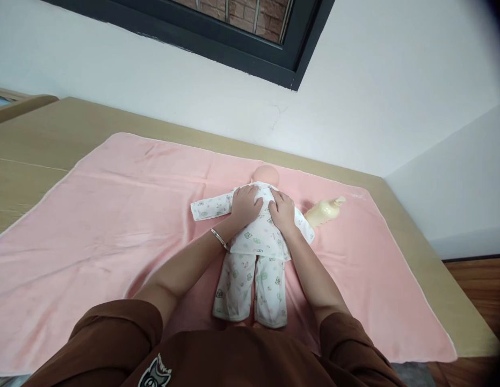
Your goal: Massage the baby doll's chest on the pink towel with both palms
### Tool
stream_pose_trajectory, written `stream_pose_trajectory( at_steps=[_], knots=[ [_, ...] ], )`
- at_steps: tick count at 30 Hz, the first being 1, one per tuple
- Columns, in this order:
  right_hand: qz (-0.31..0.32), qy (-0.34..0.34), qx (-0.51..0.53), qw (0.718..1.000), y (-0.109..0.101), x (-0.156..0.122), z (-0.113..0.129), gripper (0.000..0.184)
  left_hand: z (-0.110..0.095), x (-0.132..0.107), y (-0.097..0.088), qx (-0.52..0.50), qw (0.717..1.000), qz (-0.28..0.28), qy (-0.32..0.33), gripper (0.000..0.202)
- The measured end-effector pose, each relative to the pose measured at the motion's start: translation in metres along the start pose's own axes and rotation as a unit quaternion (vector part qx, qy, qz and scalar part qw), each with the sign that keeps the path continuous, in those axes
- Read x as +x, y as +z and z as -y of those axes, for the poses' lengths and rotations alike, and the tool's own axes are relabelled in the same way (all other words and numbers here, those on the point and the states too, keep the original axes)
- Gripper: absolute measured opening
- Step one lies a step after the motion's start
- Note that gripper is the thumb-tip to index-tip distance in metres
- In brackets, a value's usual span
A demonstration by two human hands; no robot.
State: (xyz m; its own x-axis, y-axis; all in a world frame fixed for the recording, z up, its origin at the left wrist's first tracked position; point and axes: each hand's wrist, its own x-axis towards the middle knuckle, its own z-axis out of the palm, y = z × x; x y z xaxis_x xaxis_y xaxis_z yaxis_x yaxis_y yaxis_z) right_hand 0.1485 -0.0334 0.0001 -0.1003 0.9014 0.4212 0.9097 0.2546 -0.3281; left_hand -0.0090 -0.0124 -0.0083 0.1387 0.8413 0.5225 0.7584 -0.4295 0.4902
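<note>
A baby doll (255,236) in a white printed top and matching trousers lies stretched out on a pink blanket (124,215). Its bare head (266,174) points toward the wall, and no face shows. My left hand (245,206) rests flat on the left side of the doll's upper body, fingers spread. On the right side of the upper body lies my right hand (282,209), also open with its fingers apart. One sleeve (211,206) reaches out to the left; the other slants down to the right, partly behind my forearm.
A pale yellow bottle (324,212) lies on its side right of the doll, close to the sleeve. The blanket covers much of a wooden table (88,121) that stands against a white wall (173,91). Above is a dark window frame (217,40).
</note>
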Motion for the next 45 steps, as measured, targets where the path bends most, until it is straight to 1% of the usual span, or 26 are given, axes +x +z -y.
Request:
stream_pose_trajectory(
  at_steps=[3, 6, 9, 11, 13, 16, 20, 22, 24, 26, 29, 31, 33, 37, 39, 42, 45],
  knots=[
    [0.0, -0.012, -0.003, 1.0, 0.001, 0.001, -0.002, 0.047, 0.001, 0.002, -0.002, -0.017, 0.999, 0.023, 0.035, 0.037],
    [-0.021, -0.031, 0.008, 0.999, 0.002, 0.0, -0.001, 0.045, 0.0, 0.002, -0.004, -0.035, 0.996, 0.035, 0.071, 0.037],
    [-0.066, -0.034, 0.045, 0.996, 0.003, -0.004, 0.002, 0.036, -0.002, -0.001, -0.005, -0.037, 0.998, 0.005, 0.054, 0.029],
    [-0.097, -0.011, 0.068, 0.993, 0.002, -0.007, 0.006, 0.029, -0.003, -0.003, -0.005, -0.028, 0.999, -0.023, 0.027, 0.021],
    [-0.11, 0.017, 0.076, 0.991, 0.001, -0.009, 0.008, 0.026, -0.004, -0.005, -0.004, -0.016, 0.999, -0.038, 0.003, 0.017],
    [-0.081, 0.033, 0.062, 0.994, 0.0, -0.007, 0.008, 0.033, -0.004, -0.004, -0.003, -0.005, 1.0, -0.027, -0.01, 0.022],
    [-0.014, 0.016, 0.026, 0.999, 0.0, -0.001, 0.003, 0.045, -0.001, 0.0, -0.001, -0.01, 1.0, 0.005, 0.004, 0.034],
    [-0.003, 0.005, 0.016, 1.0, 0.0, 0.001, 0.001, 0.046, 0.0, 0.001, 0.0, -0.018, 1.0, 0.01, 0.016, 0.035],
    [-0.018, -0.003, 0.025, 1.0, 0.001, 0.0, 0.0, 0.043, 0.0, 0.0, 0.0, -0.03, 0.999, 0.004, 0.022, 0.031],
    [-0.051, -0.004, 0.047, 0.998, 0.002, -0.003, 0.002, 0.037, 0.0, -0.001, -0.001, -0.037, 0.999, -0.012, 0.019, 0.025],
    [-0.102, 0.012, 0.067, 0.992, 0.003, -0.008, 0.005, 0.027, -0.002, -0.003, -0.002, -0.027, 0.999, -0.039, 0.002, 0.015],
    [-0.116, 0.021, 0.067, 0.991, 0.003, -0.01, 0.007, 0.025, -0.003, -0.004, -0.002, -0.015, 0.999, -0.046, -0.007, 0.014],
    [-0.106, 0.023, 0.059, 0.992, 0.002, -0.009, 0.007, 0.028, -0.004, -0.004, -0.003, -0.011, 0.999, -0.039, -0.012, 0.018],
    [-0.033, 0.006, 0.021, 0.999, 0.001, -0.004, 0.002, 0.043, -0.003, -0.001, -0.002, -0.013, 1.0, 0.003, -0.008, 0.032],
    [-0.01, -0.008, 0.008, 1.0, 0.002, -0.001, -0.002, 0.047, -0.002, 0.001, -0.002, -0.011, 1.0, 0.016, 0.001, 0.035],
    [-0.019, -0.03, 0.016, 0.999, 0.003, -0.001, -0.004, 0.048, 0.0, 0.001, -0.002, -0.022, 0.999, 0.017, 0.027, 0.035],
    [-0.063, -0.029, 0.058, 0.996, 0.005, -0.004, -0.001, 0.039, 0.001, 0.0, -0.001, -0.046, 0.998, 0.004, 0.047, 0.029]
  ],
)
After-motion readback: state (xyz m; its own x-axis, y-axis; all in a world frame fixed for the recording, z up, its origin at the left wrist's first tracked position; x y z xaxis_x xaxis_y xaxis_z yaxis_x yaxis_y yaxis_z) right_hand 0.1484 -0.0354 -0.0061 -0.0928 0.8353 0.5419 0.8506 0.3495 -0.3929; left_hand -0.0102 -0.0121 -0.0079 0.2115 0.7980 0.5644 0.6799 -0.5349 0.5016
